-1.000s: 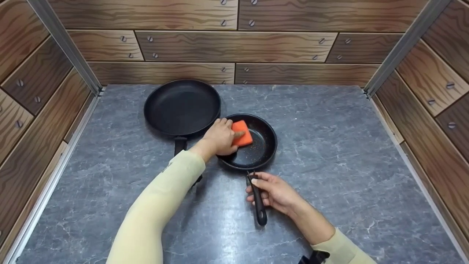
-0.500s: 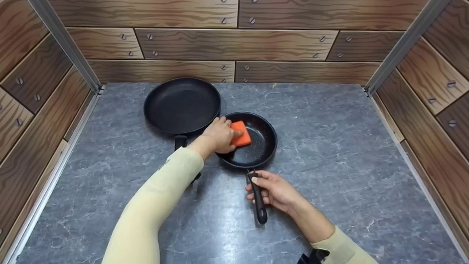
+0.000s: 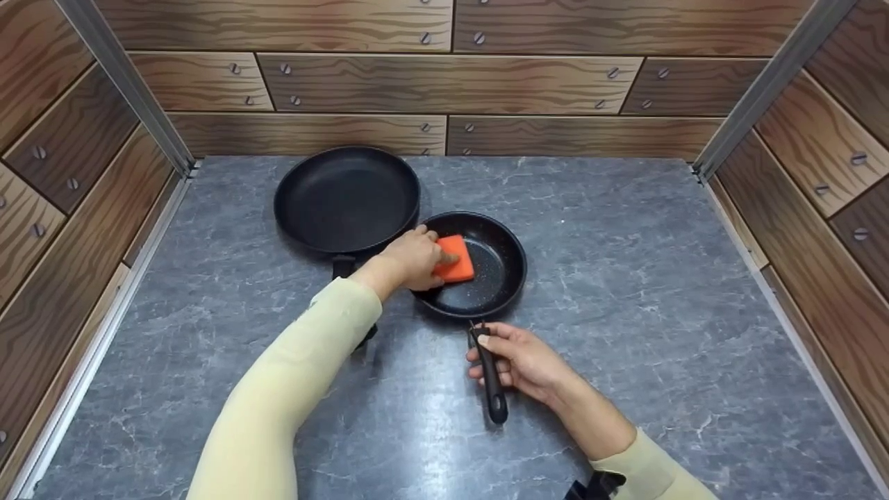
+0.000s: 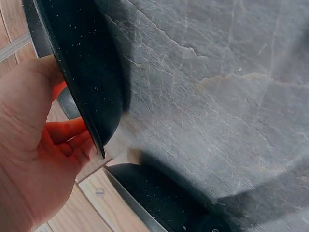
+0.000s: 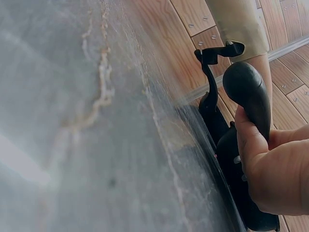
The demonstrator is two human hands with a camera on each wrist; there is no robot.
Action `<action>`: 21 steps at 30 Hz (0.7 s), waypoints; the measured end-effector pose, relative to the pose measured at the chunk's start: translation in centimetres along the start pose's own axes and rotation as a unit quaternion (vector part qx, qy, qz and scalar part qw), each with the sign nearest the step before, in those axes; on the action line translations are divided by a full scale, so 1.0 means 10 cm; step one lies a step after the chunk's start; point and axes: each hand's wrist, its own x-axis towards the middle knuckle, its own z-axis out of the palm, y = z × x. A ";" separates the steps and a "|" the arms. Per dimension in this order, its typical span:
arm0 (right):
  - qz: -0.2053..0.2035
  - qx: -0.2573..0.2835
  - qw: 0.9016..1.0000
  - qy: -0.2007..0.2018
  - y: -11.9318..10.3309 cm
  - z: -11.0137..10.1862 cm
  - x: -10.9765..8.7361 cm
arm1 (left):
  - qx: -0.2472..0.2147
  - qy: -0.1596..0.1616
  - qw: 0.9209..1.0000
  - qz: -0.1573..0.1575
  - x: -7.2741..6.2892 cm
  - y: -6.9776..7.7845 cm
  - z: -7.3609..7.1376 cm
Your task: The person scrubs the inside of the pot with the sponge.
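Note:
A small black speckled frying pan [image 3: 496, 278] sits on the grey marbled table. My left hand [image 3: 411, 260] reaches over its left rim and grips an orange sponge [image 3: 457, 258] against the inside of the pan. In the left wrist view, that hand [image 4: 36, 140] shows behind the pan's side [image 4: 91, 67], which mostly hides the sponge. My right hand [image 3: 524, 361] holds the pan's black handle [image 3: 494, 392], thumb on top near the pan end. In the right wrist view, thumb and fingers wrap the handle [image 5: 246, 89].
A larger black frying pan [image 3: 347, 201] stands behind and to the left, close to the small one. Its handle [image 3: 343, 267] points toward the front, partly under my left forearm. Wood-patterned walls [image 3: 444, 83] enclose the table [image 3: 625, 292] at back and sides.
The sponge has shifted slightly left and down within the small pan, along with my left hand. The right hand keeps its hold on the handle.

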 end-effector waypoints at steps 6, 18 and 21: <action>-0.001 0.003 1.000 0.001 0.01 0.00 0.00 | -0.039 -0.004 0.999 0.011 -0.03 0.00 0.01; 0.004 0.002 1.000 0.005 0.00 0.01 0.00 | -0.075 -0.006 0.997 0.022 -0.08 0.00 0.03; 0.004 0.003 1.000 0.005 0.00 0.01 0.00 | -0.086 -0.014 0.996 0.018 -0.08 0.02 0.03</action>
